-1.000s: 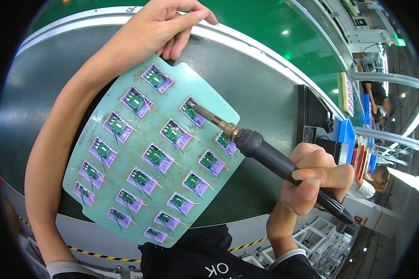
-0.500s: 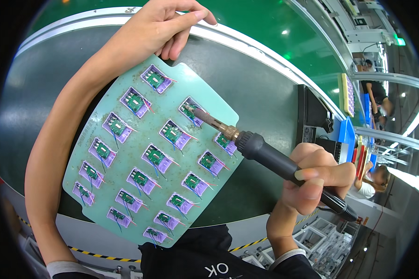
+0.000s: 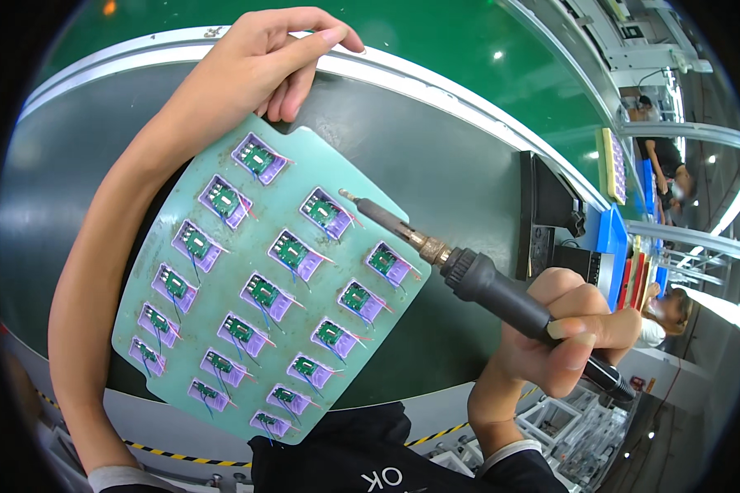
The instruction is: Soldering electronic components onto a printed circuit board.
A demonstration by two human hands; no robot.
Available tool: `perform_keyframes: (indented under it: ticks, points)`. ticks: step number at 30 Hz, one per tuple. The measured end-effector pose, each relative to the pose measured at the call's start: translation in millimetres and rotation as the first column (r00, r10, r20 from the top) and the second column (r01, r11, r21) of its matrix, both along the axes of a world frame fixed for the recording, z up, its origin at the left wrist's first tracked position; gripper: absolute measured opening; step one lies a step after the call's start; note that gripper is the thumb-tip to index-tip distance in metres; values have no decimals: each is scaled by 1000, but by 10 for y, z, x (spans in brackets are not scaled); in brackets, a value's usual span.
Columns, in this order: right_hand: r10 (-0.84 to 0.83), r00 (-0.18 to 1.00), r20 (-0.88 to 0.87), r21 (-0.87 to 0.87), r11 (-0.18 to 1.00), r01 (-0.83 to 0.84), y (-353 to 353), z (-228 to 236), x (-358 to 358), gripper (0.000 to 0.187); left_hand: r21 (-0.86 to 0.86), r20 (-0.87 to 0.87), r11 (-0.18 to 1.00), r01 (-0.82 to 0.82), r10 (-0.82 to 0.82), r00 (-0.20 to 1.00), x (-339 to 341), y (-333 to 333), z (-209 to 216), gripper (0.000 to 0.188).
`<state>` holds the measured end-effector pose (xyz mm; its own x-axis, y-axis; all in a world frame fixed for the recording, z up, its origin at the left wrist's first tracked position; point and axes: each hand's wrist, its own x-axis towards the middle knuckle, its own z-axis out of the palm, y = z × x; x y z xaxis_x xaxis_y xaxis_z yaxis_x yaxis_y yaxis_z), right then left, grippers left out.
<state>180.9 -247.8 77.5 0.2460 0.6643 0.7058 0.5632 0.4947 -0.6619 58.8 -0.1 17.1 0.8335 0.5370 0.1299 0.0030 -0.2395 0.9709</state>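
Right hand (image 3: 571, 333): closed around the dark handle of a soldering iron (image 3: 501, 294), thumb and forefinger pinching it, the other fingers curled behind.
Iron tip (image 3: 348, 195): beside the upper-right rim of one purple case (image 3: 335, 228), the top one of the middle row; whether it touches cannot be told.
Iron handling: a light pinch and a steadied forearm should give finer control; best to treat the tip as hot and lift it over the plastic rim rather than drag it across.
Left hand (image 3: 284, 66): loosely half-open at the tray's upper corner, thumb and forefinger reaching right, the rest bent down, with nothing seen in its hold; contact with the tray is unclear. It is safest well apart from the tip.
Circuit board (image 3: 319, 212): green, seated inside that case; a clear line of sight to its contacts would help aim.
Wires (image 3: 356, 219): red and blue, trailing over the case edges; worth steering the hot end around them.
Tray (image 3: 345, 170): pale green, turned at a slant on the bench (image 3: 444, 164), bearing three rows of cases.
Bench surroundings: white rail (image 3: 444, 97) along the far edge, black box (image 3: 543, 193) and blue bin (image 3: 610, 242) to the right.
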Motion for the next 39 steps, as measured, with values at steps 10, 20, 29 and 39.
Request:
perform_keyframes:
  ticks: [10, 20, 29, 39]
  points:
    - [56, 998, 13, 4, 998, -56, 128, -108, 144, 20, -91, -12, 996, 7, -8, 1000, 49, 64, -9, 29]
    - [66, 998, 12, -20, 998, -66, 160, -166, 45, 24, 47, -15, 999, -12, 13, 1000, 53, 55, 12, 31]
    - [92, 996, 8, -66, 994, -91, 186, -203, 21, 27, 50, -12, 999, -9, 10, 1000, 41, 43, -9, 31]
    - [-6, 989, -146, -105, 994, -9, 121, -174, -60, 21, -228, -160, 974, 7, -45, 986, 8, 51, 164, 29]
